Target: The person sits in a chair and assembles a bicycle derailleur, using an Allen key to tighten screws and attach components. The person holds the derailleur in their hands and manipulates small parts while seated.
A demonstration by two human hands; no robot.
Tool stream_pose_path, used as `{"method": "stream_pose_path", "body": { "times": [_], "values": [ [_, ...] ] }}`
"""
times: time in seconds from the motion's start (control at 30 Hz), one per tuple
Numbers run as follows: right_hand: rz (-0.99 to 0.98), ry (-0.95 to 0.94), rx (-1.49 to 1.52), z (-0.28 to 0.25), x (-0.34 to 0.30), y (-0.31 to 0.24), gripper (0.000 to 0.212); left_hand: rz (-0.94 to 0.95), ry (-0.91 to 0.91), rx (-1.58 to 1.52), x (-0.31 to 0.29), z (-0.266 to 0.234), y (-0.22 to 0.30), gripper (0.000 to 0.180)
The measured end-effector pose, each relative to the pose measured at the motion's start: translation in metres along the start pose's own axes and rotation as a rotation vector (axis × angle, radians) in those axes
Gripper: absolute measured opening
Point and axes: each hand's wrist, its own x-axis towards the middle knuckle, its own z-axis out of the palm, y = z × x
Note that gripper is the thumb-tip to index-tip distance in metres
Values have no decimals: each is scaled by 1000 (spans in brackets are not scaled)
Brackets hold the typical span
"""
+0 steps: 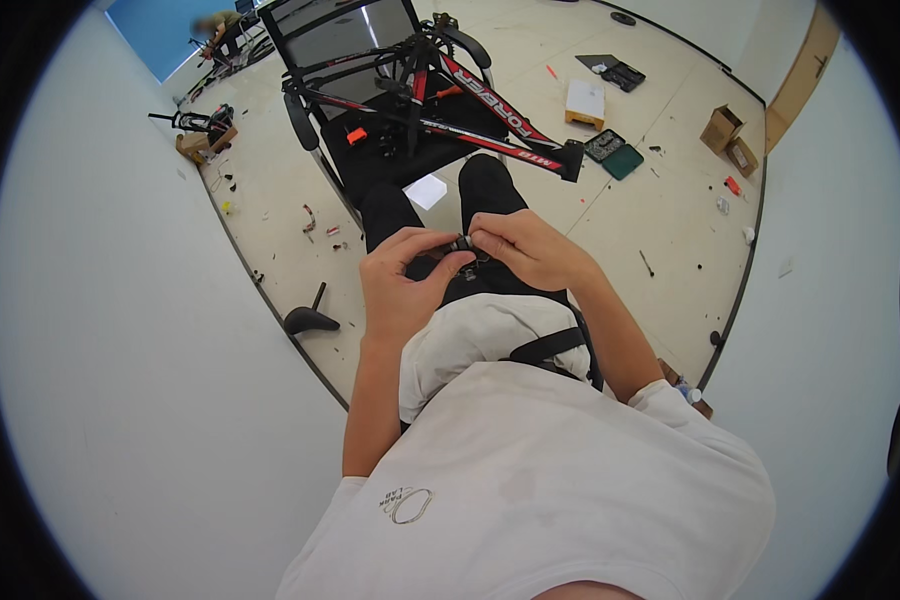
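Over my lap, both hands meet at a small black-and-silver part (459,244), whose exact kind is too small and too covered to tell. My left hand (402,283) pinches it between thumb and fingers. From the other side, the fingertips of my right hand (530,250) close on its right end. Some dark and metallic bits show just below the fingers. In front of my knees, a black, red and white bicycle frame (490,108) lies across a black office chair (355,185), with an orange object (357,136) on the seat.
A bicycle saddle (311,320) lies on the floor at left. To the right are an open green tool case (625,162), a white-topped box (585,103) and cardboard boxes (721,128). Small parts are scattered about. Another person (228,32) is at the far left.
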Motion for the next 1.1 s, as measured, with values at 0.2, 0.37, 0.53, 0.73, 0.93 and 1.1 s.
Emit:
{"method": "stream_pose_path", "body": {
  "times": [0.2, 0.37, 0.53, 0.73, 0.93, 1.1],
  "values": [
    [32, 2, 115, 1, -1, 6, 23, -87, 28, -219, 0, 3, -5, 29],
    [2, 18, 109, 0, 0, 2, 25, -145, -19, -251, 0, -1, -4, 28],
    [38, -20, 36, 2, 0, 4, 27, -132, -67, -155, 1, -4, -5, 26],
    [64, 1, 75, 9, 2, 10, 26, -126, -44, -69, -6, -3, -10, 21],
    [171, 39, 13, 11, 2, 12, 24, -181, -33, -90, 0, 7, -30, 21],
    [133, 42, -24, 14, 4, 27, 21, -272, -23, -174, 1, 9, -37, 24]
  ]
}}
